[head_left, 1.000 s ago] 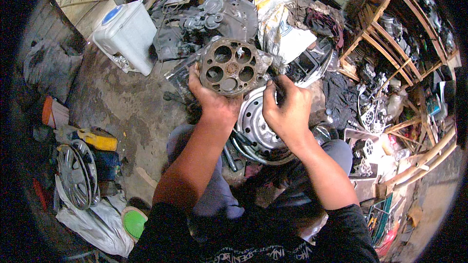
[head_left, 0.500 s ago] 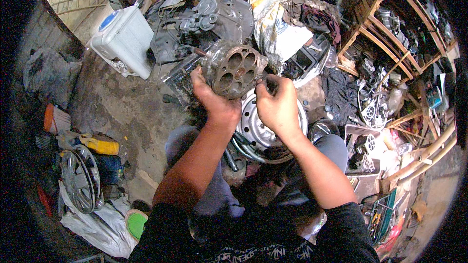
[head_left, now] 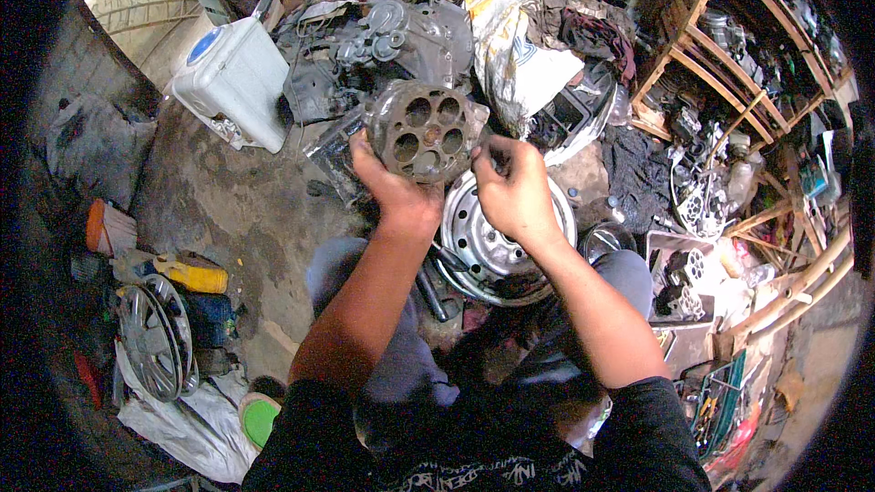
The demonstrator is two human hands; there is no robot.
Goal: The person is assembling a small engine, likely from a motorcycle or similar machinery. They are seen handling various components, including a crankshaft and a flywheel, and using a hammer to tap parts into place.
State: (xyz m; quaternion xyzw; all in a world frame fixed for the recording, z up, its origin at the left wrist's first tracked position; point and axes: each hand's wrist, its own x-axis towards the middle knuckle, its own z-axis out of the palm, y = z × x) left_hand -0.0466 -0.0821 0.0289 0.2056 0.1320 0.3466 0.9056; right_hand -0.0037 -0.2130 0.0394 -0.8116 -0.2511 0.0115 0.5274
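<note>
My left hand [head_left: 401,196] cups a round, grey-brown metal cylinder block [head_left: 431,118] from below and the left, its thumb up along the side. Several round bores ring a rusty centre on the face turned toward me. At the block's right edge my right hand [head_left: 512,187] is closed in a pinch, fingertips up against the metal. Whatever may be between those fingers is too small or hidden to make out. Below both hands a white steel wheel rim [head_left: 538,260] lies between my knees. A dark, wet-looking tray [head_left: 330,153] is partly covered behind my left hand.
Beyond the block sits a large greasy engine or gearbox casing [head_left: 428,32], with a white sack [head_left: 519,46] beside it. A white jerrycan [head_left: 239,82] stands left of it. Wooden shelves [head_left: 720,50] with metal parts fill the right. Hubcaps [head_left: 150,337] lie at lower left.
The cylinder block has shifted slightly left and turned, so its bores sit differently and its face shows more squarely. My right fingertips have moved left with its edge.
</note>
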